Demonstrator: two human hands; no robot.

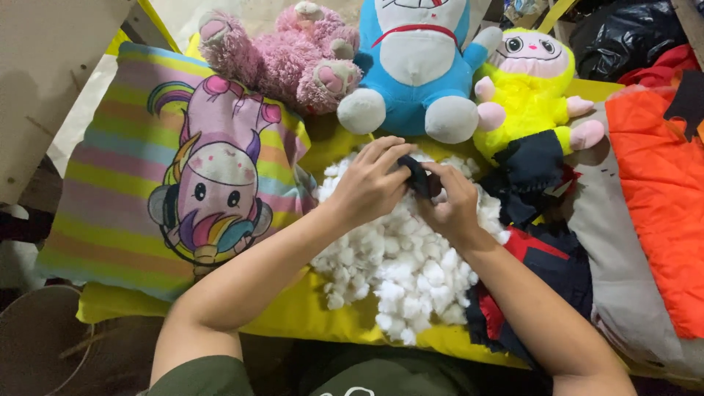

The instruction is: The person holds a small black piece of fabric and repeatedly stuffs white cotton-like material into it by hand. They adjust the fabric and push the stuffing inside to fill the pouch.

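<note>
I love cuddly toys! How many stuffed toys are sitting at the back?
3. A pink teddy on the left, a blue and white cat toy in the middle, a yellow doll on the right. More may be hidden beyond the picture's edge.

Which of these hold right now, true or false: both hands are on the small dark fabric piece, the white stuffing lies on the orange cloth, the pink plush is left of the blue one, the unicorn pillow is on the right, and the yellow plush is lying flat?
1. Both the left hand and the right hand grip the small dark fabric piece. True.
2. The white stuffing lies on the orange cloth. False: it lies on the yellow sheet.
3. The pink plush sits left of the blue plush. True.
4. The unicorn pillow is on the right. False: it is on the left.
5. The yellow plush lies flat. False: it sits upright.
</note>
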